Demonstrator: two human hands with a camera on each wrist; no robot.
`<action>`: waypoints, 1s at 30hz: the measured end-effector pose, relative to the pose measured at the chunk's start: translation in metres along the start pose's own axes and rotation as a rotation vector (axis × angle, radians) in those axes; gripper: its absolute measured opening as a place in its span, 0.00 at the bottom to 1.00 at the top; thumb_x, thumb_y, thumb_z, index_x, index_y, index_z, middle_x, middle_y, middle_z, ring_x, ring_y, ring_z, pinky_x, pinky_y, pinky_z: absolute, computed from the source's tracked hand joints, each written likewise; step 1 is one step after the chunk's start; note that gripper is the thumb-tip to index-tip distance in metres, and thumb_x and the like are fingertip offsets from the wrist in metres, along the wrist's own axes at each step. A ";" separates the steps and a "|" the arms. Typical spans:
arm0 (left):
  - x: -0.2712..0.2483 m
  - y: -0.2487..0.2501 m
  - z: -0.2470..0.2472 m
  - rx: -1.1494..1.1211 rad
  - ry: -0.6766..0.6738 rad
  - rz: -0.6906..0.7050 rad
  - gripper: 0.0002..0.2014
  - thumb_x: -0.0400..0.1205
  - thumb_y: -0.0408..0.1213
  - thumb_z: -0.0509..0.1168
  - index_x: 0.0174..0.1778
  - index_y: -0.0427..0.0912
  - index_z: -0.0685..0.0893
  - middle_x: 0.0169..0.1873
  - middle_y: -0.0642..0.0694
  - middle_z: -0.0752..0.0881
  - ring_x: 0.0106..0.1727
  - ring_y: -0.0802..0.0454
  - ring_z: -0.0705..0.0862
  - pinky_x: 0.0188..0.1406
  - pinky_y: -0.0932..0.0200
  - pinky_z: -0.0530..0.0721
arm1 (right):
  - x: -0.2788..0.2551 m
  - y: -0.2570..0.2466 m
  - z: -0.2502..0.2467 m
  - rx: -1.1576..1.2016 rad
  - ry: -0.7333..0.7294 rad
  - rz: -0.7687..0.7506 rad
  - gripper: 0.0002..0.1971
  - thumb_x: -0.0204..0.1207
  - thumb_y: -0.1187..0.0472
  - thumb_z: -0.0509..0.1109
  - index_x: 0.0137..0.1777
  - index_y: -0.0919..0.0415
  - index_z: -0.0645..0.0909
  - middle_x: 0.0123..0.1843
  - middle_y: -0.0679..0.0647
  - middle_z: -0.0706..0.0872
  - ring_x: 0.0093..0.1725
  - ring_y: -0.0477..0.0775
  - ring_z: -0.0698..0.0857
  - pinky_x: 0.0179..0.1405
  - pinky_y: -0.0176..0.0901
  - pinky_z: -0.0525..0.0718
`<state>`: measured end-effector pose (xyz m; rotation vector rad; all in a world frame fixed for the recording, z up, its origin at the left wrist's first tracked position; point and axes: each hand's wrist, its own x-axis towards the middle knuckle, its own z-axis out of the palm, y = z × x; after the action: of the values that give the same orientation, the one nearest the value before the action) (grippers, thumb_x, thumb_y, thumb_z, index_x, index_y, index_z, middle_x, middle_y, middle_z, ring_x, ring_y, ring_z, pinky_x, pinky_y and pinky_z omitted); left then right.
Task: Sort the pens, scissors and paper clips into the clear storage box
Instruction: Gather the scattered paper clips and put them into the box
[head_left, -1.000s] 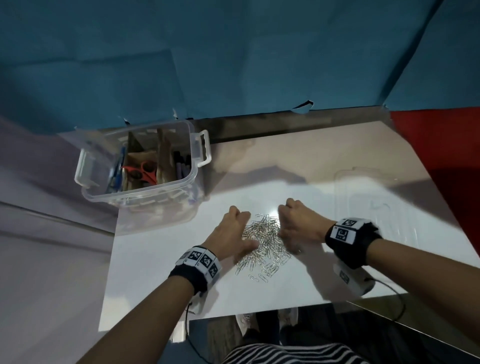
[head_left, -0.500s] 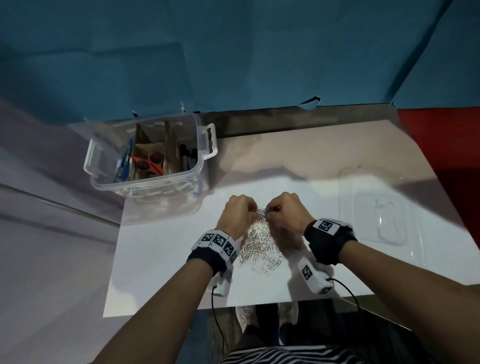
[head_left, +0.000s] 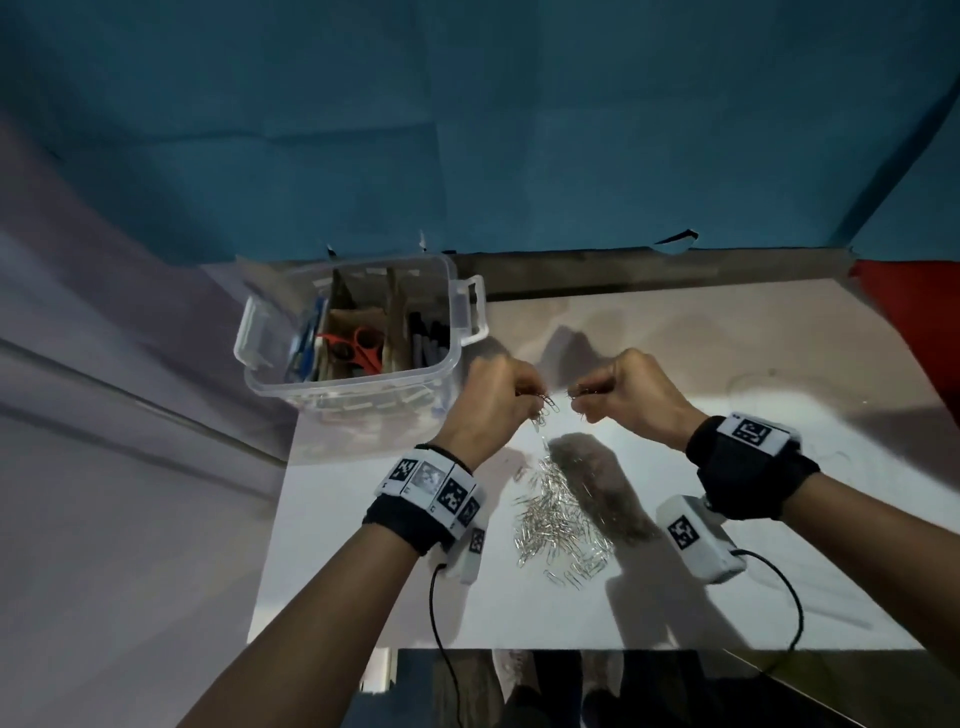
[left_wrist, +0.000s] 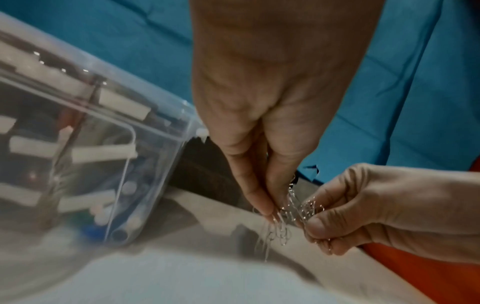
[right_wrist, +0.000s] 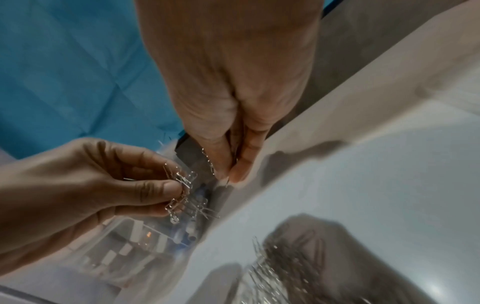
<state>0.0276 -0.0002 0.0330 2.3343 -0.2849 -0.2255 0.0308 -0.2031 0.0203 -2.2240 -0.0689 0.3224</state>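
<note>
Two hands are raised above a white table (head_left: 727, 519), close together with a small gap between them, each pinching a small bunch of silver clips. The left hand (head_left: 485, 410) grips its bunch (head_left: 543, 415) between thumb and fingertips; several clips dangle below the fingers, and in the left wrist view they hang down in a loose tangle (left_wrist: 280, 226). The right hand (head_left: 631, 402) is curled round its own bunch (head_left: 584, 391), of which only a few wire ends poke out toward the left hand. In the right wrist view the thumb and fingers (right_wrist: 241, 164) press tight together with a clip or two showing at the tips.

Directly below and slightly nearer the person, a loose pile (head_left: 558, 514) of clips lies on the table — well apart from both hands, partly in their shadow.

To the left of the hands, near the table's far left corner, stands the clear box (head_left: 260, 358), open, with handles at both ends. Cardboard dividers (head_left: 390, 322) split it into compartments. The left one holds blue pens (head_left: 306, 343), the middle one red-handled scissors (head_left: 358, 345), the right one dark markers (head_left: 428, 338). Whether any clips lie in the box cannot be told.

A clear lid (head_left: 779, 405) lies flat on the table to the right of the hands — faint and hard to make out.
</note>
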 end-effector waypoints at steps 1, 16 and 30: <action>0.001 0.004 -0.012 -0.019 0.024 0.012 0.05 0.74 0.25 0.76 0.43 0.37 0.94 0.33 0.48 0.92 0.34 0.60 0.90 0.38 0.66 0.87 | 0.004 -0.009 -0.003 0.022 -0.003 -0.017 0.02 0.71 0.66 0.81 0.40 0.59 0.93 0.32 0.49 0.91 0.32 0.45 0.91 0.37 0.36 0.87; 0.041 -0.065 -0.214 0.089 0.374 -0.165 0.06 0.72 0.28 0.79 0.44 0.36 0.95 0.41 0.41 0.93 0.44 0.53 0.90 0.34 0.77 0.78 | 0.129 -0.198 0.047 0.001 -0.011 -0.251 0.07 0.67 0.65 0.82 0.44 0.64 0.93 0.41 0.61 0.93 0.40 0.54 0.91 0.46 0.48 0.91; 0.095 -0.112 -0.211 0.123 0.214 -0.402 0.07 0.78 0.23 0.73 0.48 0.36 0.93 0.47 0.39 0.91 0.47 0.43 0.92 0.51 0.52 0.91 | 0.195 -0.234 0.095 -0.302 -0.042 -0.161 0.10 0.71 0.71 0.74 0.51 0.68 0.91 0.50 0.62 0.92 0.52 0.59 0.90 0.53 0.48 0.89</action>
<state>0.1861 0.1933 0.0920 2.4947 0.2865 -0.1520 0.2092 0.0470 0.1054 -2.4905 -0.3372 0.2845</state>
